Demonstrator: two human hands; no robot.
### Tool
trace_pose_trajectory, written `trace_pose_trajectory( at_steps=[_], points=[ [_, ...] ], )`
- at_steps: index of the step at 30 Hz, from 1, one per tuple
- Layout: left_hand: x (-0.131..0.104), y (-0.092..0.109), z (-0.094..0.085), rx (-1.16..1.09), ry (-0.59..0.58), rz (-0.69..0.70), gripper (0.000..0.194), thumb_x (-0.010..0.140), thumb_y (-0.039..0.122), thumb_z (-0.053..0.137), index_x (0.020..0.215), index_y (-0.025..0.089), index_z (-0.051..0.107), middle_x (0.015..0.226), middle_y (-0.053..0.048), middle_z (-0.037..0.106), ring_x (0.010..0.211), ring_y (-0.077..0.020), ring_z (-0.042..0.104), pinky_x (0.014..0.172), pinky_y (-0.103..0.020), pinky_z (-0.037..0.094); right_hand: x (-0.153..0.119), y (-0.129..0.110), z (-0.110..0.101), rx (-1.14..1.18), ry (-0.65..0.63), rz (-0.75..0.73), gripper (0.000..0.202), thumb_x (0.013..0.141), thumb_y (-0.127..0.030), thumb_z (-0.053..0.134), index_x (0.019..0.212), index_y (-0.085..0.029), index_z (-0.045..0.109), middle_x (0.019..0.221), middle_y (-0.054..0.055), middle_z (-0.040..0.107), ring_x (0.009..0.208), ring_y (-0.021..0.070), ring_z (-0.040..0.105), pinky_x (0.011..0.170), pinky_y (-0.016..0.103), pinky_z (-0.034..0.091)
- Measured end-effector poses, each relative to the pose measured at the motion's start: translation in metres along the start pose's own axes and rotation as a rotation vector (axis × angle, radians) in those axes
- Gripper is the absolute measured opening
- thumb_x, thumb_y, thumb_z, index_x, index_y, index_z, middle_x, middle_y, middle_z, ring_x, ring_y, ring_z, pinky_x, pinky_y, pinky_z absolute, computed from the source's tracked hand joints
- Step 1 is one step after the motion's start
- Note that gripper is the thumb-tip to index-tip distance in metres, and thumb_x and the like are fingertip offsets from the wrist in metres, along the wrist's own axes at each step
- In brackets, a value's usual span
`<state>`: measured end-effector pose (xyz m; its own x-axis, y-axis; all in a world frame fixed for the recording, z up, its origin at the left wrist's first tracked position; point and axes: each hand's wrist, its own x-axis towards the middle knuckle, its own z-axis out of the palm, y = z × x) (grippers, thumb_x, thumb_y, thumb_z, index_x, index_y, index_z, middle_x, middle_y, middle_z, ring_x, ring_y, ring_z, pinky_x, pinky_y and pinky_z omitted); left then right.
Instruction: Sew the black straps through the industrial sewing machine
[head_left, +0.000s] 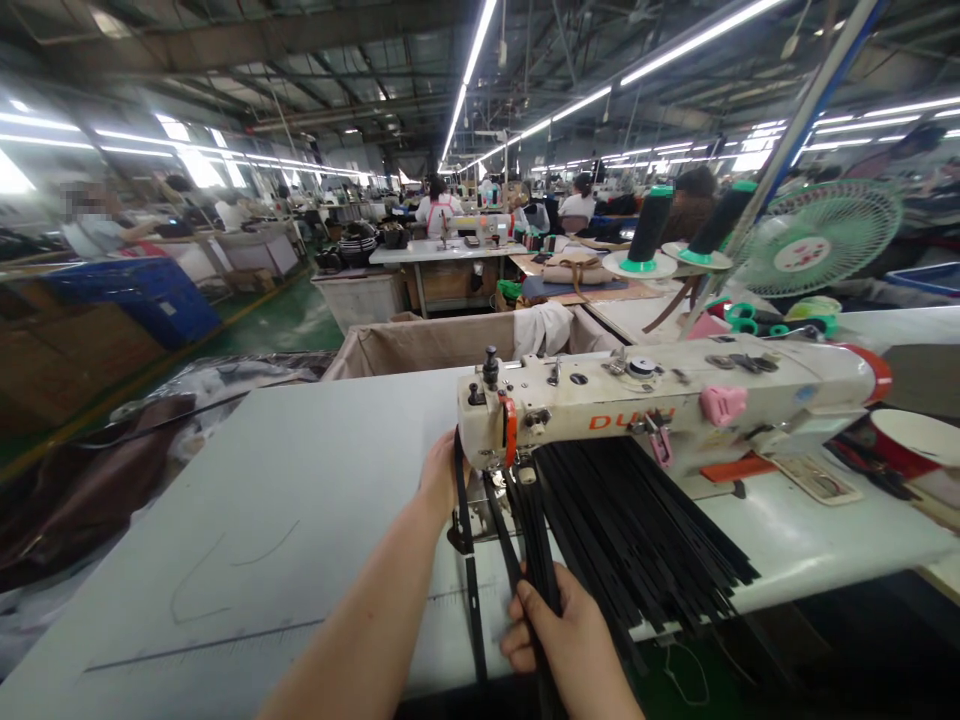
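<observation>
A white sewing machine (570, 400) with orange trim stands on the pale table. My right hand (562, 625) is closed around several narrow black straps (534, 530) in front of the needle area, thumb on top. Left of the machine head, my left hand (441, 478) is next to a single black strap (469, 590) that runs down toward the table's front edge. The machine head hides its fingertips, so I cannot tell whether it grips that strap. Under the machine arm, a wide pile of black straps (637, 540) lies fanned out, its ends hanging over the front edge.
Thread cones (651, 225) and a green fan (814, 240) stand behind the machine. Beyond the table is a fabric-lined bin (420, 345). A ruler scale (202, 645) is marked on the tabletop (300, 470). Dark material in plastic (142, 470) lies at left. Other people sit farther back.
</observation>
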<state>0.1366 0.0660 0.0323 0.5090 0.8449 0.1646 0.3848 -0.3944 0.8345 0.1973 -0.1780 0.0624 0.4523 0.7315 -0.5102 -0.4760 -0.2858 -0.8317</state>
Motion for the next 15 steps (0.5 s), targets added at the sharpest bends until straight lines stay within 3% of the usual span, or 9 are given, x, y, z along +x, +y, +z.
trace_pose_trajectory(
  at_steps=[4,8,12,15],
  points=[
    [-0.02,0.005,-0.004,0.105,0.042,0.065,0.021,0.087,0.015,0.063,0.101,0.018,0.077,0.116,-0.009,0.076,0.113,-0.0285,0.07,0.104,-0.042,0.055,0.002,0.002,0.001,0.021,-0.01,0.002,0.07,0.063,-0.06,0.087,0.105,-0.017,0.051,0.063,-0.005,0.066,0.045,0.0171,0.067,0.039,0.023,0.051],
    [-0.059,0.008,-0.002,0.218,0.014,0.163,0.02,0.09,0.016,0.063,0.101,0.022,0.08,0.116,-0.007,0.077,0.115,-0.0264,0.069,0.112,-0.044,0.053,0.003,0.002,0.001,0.027,0.0,0.015,0.077,0.055,-0.066,0.089,0.102,-0.018,0.052,0.061,-0.005,0.065,0.043,0.0179,0.067,0.037,0.023,0.05],
    [-0.092,0.009,0.001,0.264,-0.016,0.245,0.028,0.096,0.025,0.062,0.121,0.026,0.077,0.134,-0.008,0.072,0.136,-0.0291,0.059,0.127,-0.055,0.038,-0.003,0.0,-0.004,0.015,-0.037,-0.008,0.072,0.064,-0.071,0.085,0.099,-0.017,0.055,0.062,-0.003,0.066,0.046,0.0166,0.067,0.04,0.022,0.051],
    [-0.1,0.008,0.0,0.242,-0.049,0.239,0.031,0.099,0.03,0.06,0.126,0.026,0.075,0.137,-0.008,0.07,0.141,-0.0293,0.056,0.127,-0.057,0.037,-0.011,-0.001,-0.009,-0.009,-0.061,-0.008,0.073,0.066,-0.081,0.079,0.094,-0.016,0.058,0.062,-0.001,0.067,0.047,0.0171,0.068,0.04,0.022,0.051]
  ],
)
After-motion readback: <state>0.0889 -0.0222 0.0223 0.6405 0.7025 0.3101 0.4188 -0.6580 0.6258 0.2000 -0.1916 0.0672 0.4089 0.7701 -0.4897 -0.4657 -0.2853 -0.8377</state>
